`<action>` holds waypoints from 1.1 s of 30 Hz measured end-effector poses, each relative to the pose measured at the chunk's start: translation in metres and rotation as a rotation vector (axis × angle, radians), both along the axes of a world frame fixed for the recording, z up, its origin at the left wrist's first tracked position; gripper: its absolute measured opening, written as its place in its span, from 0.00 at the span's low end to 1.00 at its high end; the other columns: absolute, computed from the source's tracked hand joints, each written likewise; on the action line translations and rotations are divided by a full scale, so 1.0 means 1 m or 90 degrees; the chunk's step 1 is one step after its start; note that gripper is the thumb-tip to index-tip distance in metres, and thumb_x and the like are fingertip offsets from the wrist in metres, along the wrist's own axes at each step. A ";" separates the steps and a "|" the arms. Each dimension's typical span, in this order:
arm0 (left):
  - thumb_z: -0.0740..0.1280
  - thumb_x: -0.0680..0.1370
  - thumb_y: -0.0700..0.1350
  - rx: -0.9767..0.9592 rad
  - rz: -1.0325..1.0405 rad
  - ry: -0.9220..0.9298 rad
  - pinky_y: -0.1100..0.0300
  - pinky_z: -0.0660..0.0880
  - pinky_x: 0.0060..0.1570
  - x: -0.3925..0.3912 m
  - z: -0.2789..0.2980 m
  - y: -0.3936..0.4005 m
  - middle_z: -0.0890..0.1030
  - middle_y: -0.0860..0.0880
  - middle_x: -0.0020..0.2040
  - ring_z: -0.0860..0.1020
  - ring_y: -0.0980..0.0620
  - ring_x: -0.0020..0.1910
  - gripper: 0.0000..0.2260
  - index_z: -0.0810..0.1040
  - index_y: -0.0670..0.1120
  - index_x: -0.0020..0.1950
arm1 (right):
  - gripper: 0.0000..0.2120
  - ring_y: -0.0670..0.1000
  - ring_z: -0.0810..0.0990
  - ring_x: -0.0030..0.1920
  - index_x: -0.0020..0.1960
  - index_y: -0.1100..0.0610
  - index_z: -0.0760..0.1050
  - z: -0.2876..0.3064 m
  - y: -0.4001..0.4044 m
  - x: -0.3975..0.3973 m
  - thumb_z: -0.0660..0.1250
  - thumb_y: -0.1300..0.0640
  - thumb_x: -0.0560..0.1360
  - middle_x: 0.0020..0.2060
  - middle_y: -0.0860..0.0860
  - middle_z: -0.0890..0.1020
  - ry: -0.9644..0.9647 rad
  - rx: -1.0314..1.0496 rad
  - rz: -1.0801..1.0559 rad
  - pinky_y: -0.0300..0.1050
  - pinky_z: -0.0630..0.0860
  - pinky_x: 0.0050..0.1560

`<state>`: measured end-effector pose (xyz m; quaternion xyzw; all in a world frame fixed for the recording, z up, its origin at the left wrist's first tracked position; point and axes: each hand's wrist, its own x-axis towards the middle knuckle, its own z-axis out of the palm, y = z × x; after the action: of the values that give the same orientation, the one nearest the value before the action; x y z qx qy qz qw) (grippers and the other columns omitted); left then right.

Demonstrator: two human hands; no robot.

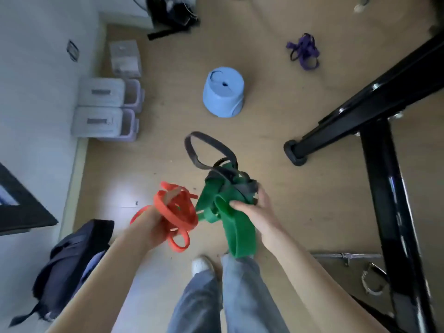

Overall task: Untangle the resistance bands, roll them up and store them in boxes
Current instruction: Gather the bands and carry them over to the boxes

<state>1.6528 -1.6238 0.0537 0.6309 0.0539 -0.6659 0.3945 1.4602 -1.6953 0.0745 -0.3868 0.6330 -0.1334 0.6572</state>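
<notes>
— Holding what, from the head view?
— Left hand grips the thin orange rubber bands; right hand pinches the wide green rubber band, knotted with a black one, above the floor.
— Handling?
— Soft, stretchy, probably grippy; take the loose black loop.

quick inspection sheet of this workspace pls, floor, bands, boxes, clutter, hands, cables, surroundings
surface: wooden floor, bare patches between items
job's things: orange band and green band held up in the air; black band tangled with the green one; purple band in a heap on the floor; lidded boxes by the wall
clutter: upturned blue bucket, dark backpack, black bag
grippers: left hand holds the orange band; right hand grips the green and black bundle
cables: nothing seen
surroundings: black metal frame on the right, wearer's jeans and white shoe below
</notes>
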 end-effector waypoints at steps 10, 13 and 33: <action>0.62 0.78 0.44 -0.099 0.032 0.047 0.52 0.77 0.51 0.065 0.041 -0.163 0.80 0.38 0.55 0.78 0.44 0.50 0.19 0.71 0.35 0.66 | 0.33 0.48 0.75 0.61 0.71 0.49 0.63 0.033 -0.141 0.117 0.73 0.55 0.71 0.63 0.50 0.76 -0.102 -0.076 0.352 0.45 0.70 0.64; 0.62 0.77 0.36 0.006 0.202 -0.048 0.56 0.80 0.35 0.104 0.030 -0.218 0.77 0.35 0.50 0.80 0.44 0.38 0.11 0.74 0.34 0.58 | 0.37 0.52 0.69 0.68 0.74 0.54 0.58 0.019 -0.210 0.158 0.73 0.55 0.71 0.69 0.54 0.70 -0.092 -0.070 0.395 0.52 0.65 0.69; 0.65 0.76 0.41 0.239 -0.089 -0.323 0.59 0.63 0.38 0.294 -0.113 -0.494 0.72 0.46 0.40 0.69 0.49 0.41 0.03 0.73 0.43 0.46 | 0.18 0.57 0.73 0.62 0.67 0.61 0.68 -0.153 -0.491 0.363 0.58 0.59 0.78 0.63 0.58 0.74 0.121 0.079 0.542 0.48 0.69 0.63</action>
<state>1.9464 -2.1182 -0.0594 0.8408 0.0320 -0.4911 0.2255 1.8236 -2.1859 -0.0789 -0.5833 0.4816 0.2236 0.6146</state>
